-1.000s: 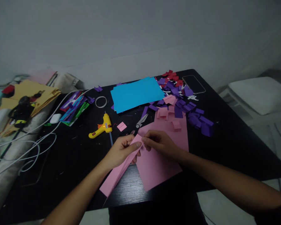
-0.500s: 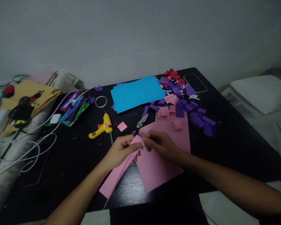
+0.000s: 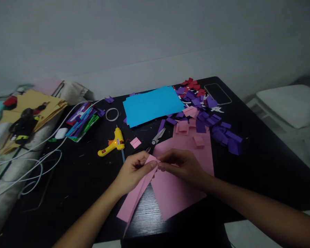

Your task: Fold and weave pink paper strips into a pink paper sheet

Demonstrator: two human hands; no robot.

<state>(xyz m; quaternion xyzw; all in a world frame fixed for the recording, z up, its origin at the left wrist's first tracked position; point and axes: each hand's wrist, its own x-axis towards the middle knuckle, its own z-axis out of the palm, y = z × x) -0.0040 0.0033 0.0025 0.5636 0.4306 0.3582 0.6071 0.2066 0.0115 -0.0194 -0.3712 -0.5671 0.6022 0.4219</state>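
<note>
A folded pink paper strip (image 3: 134, 201) slants down toward the table's front edge, its upper end pinched between the thumb and fingers of my left hand (image 3: 134, 170). My right hand (image 3: 183, 167) closes its thumb and fingertips on the same upper end, at its right edge. Beneath my right hand lies a large pink paper sheet (image 3: 175, 203). Scissors (image 3: 158, 136) rest just beyond my hands, their handles partly hidden behind my left hand. A small creased pink paper square (image 3: 135, 142) lies to the left of the scissors.
A yellow glue gun (image 3: 115, 143) with a lit orange light lies left, near a tape ring (image 3: 112, 114). Blue sheets (image 3: 152, 106) are stacked at the back. Purple paper pieces (image 3: 219, 134), pink and red ones pile up right, beside a phone (image 3: 218, 93). White cables (image 3: 41, 158) cross the left side.
My right fingers have come down flatter onto the strip's upper end, closer to my left thumb. The strip's lower end has swung slightly right. The whole view has shifted a little.
</note>
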